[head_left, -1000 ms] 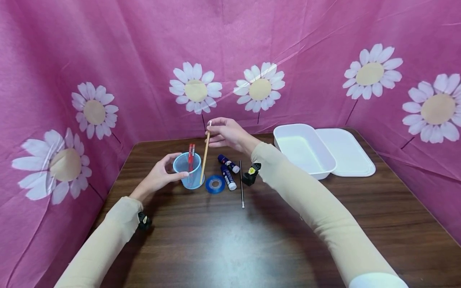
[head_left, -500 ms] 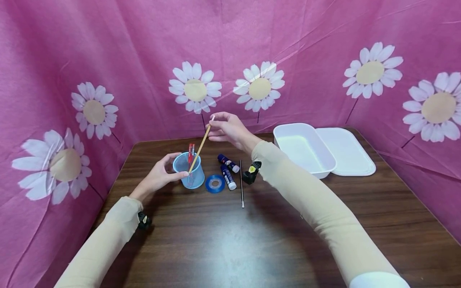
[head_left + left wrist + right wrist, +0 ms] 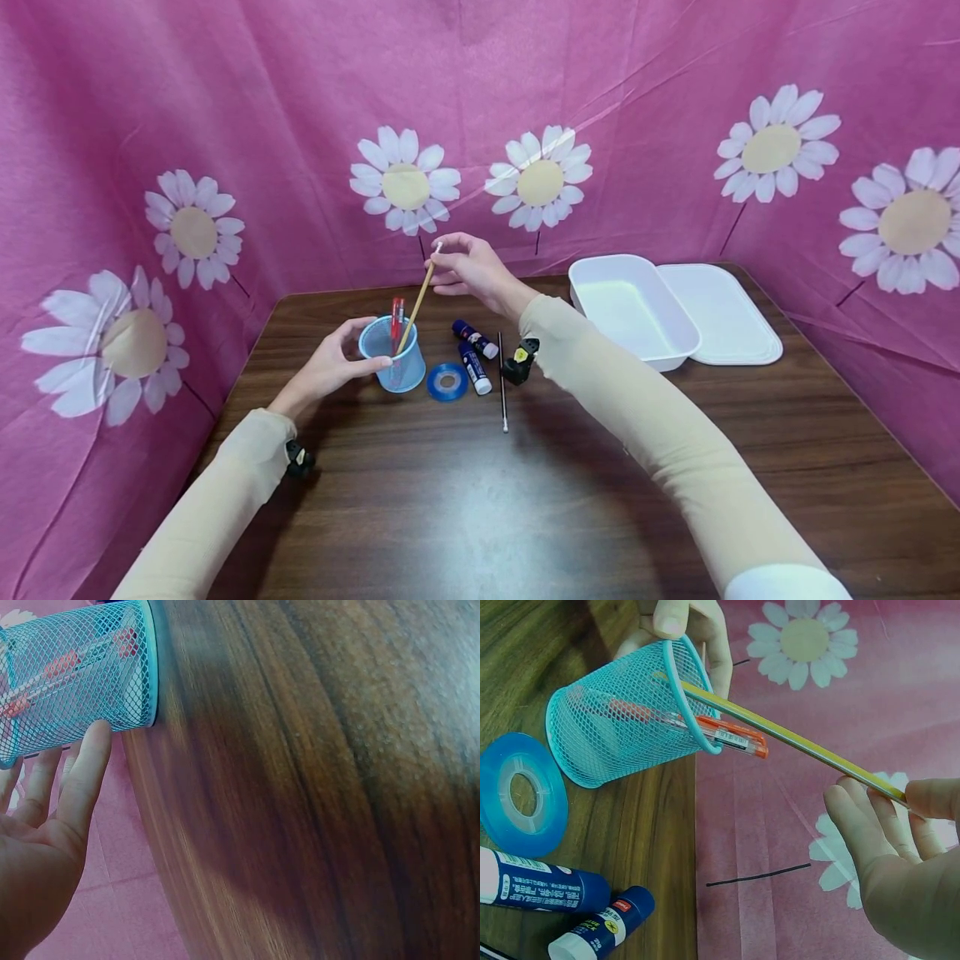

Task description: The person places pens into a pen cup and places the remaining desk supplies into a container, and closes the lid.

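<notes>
Against the blue mesh cup, left hand wrapped partway round, thumb at rim, right hand pinching yellow pencil near its top, pencil slanted, lower end inside cup beside red pens, tape roll, glue sticks nearby.

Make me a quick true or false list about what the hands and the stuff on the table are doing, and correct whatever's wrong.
1. The right hand holds the yellow pencil near its white-tipped end. True.
2. The left hand holds the blue mesh cup. True.
3. The yellow pencil is wholly outside the blue mesh cup. False: its lower end is inside, and it leans out over the rim.
4. The blue tape roll lies on the table. True.
5. Both glue sticks stand upright. False: both lie on their sides.
6. The white lid covers the white box. False: the white box is open, with the white lid off to its right.
</notes>
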`<state>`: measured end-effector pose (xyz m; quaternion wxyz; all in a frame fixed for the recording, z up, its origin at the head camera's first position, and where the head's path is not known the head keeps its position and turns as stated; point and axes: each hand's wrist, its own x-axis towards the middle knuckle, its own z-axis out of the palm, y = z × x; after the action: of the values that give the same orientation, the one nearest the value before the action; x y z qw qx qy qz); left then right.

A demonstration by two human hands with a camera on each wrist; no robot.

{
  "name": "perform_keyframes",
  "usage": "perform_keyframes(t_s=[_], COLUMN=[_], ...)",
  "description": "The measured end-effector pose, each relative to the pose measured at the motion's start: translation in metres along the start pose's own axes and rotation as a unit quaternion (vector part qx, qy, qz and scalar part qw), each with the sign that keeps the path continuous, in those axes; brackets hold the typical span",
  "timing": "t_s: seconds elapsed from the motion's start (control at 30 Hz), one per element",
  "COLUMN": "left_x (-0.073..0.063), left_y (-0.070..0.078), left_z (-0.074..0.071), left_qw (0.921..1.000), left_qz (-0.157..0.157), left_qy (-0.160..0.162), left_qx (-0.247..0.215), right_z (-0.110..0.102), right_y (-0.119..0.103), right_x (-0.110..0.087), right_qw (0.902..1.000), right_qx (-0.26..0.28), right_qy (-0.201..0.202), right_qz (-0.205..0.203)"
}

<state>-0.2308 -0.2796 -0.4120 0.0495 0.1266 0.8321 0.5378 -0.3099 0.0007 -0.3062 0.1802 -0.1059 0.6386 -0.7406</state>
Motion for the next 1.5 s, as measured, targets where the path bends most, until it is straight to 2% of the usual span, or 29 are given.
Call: perform_keyframes(t_s=[0.33, 0.67, 1.0, 1.23, 1.5], left_x=[0.001, 0.001, 0.001, 0.001, 0.001], left_y=[0.000, -0.001, -0.001, 0.000, 0.000], left_z=[-0.001, 0.000, -0.001, -0.001, -0.003], left_qw=[0.9999, 0.9999, 1.0000, 0.9999, 0.9999], left_qz=[-0.015, -0.007, -0.006, -0.008, 0.005], left_qy=[-0.004, 0.000, -0.001, -0.005, -0.002], left_qx=[0.004, -0.009, -0.006, -0.009, 0.014], right_z=[0.004, 0.005, 0.007, 0.009, 0.018], right_y=[0.004, 0.009, 0.014, 0.018, 0.026], right_x=[-0.002, -0.002, 0.001, 0.004, 0.008], right_qw=[0.9993, 0.9980, 0.9961, 0.9933, 0.9927], right_qx=[-0.013, -0.020, -0.038, -0.067, -0.073], right_qy=[-0.025, -0.046, -0.045, -0.059, -0.053], right_qz=[0.022, 0.038, 0.066, 0.073, 0.081])
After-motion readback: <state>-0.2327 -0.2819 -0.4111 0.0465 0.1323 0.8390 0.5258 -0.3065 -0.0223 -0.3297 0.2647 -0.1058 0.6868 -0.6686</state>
